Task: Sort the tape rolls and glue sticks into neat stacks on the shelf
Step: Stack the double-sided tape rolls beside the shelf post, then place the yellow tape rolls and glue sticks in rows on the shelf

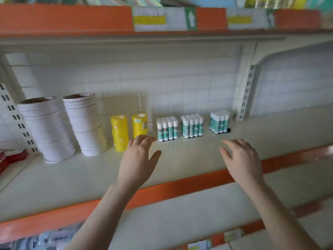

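Observation:
Two tall stacks of white tape rolls [47, 129] [84, 123] stand at the left of the white shelf [180, 159]. Right of them are two upright yellow rolls [119, 132] [140, 125]. Three blocks of green-and-white glue sticks [167, 128] [192, 125] [219, 122] stand in a row toward the back. My left hand [137, 159] hovers with relaxed fingers just in front of the yellow rolls and the first glue block, holding nothing. My right hand [241, 157] hovers over the bare shelf in front of the rightmost glue block, fingers spread, holding nothing.
The shelf has an orange front edge [180, 184], and another orange-edged shelf [72, 18] hangs overhead. A slotted upright [246, 92] bounds the bay at the right. Red packets [10, 157] lie at the far left. A lower shelf [180, 222] sits below my arms.

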